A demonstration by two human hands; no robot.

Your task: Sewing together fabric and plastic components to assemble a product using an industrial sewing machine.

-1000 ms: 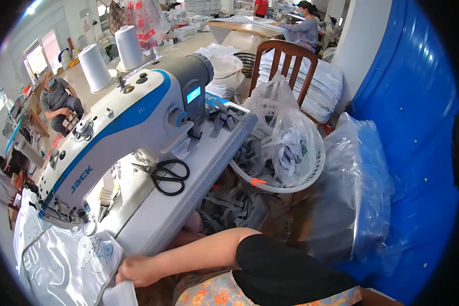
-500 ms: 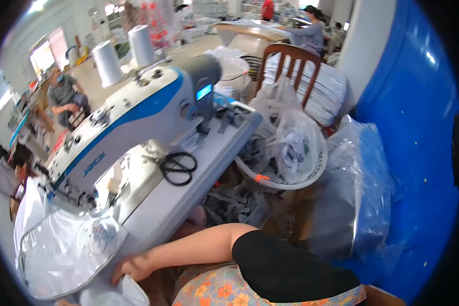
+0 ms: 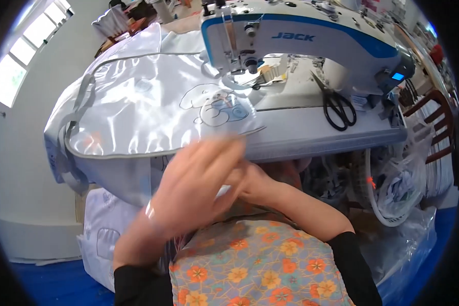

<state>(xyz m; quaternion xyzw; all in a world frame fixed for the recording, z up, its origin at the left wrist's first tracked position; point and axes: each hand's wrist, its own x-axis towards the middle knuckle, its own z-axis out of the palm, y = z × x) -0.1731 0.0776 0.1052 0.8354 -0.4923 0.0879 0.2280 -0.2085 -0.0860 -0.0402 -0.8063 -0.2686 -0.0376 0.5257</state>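
Observation:
A glossy white piece of sheet material, edged in grey binding and printed with a cartoon animal, lies spread over the left of the sewing table. Its right part reaches below the needle area of a white and blue sewing machine. My left hand is raised in front of the piece's near edge, smeared by motion. Behind it, my right hand is close to the table's front edge, its fingers mostly hidden. What either hand holds, if anything, cannot be made out. Black-handled scissors rest on the table to the right.
To the right, below table level, a white plastic basket holds a clear bag of scraps. A brown wooden chair with stacked white cloth stands beyond it. More white printed fabric hangs at the lower left. A wall rises on the left.
My view has swung left, bringing the machine to the upper right. My right hand, earlier at the piece's near corner, is now beside my left hand, which has come fully into view.

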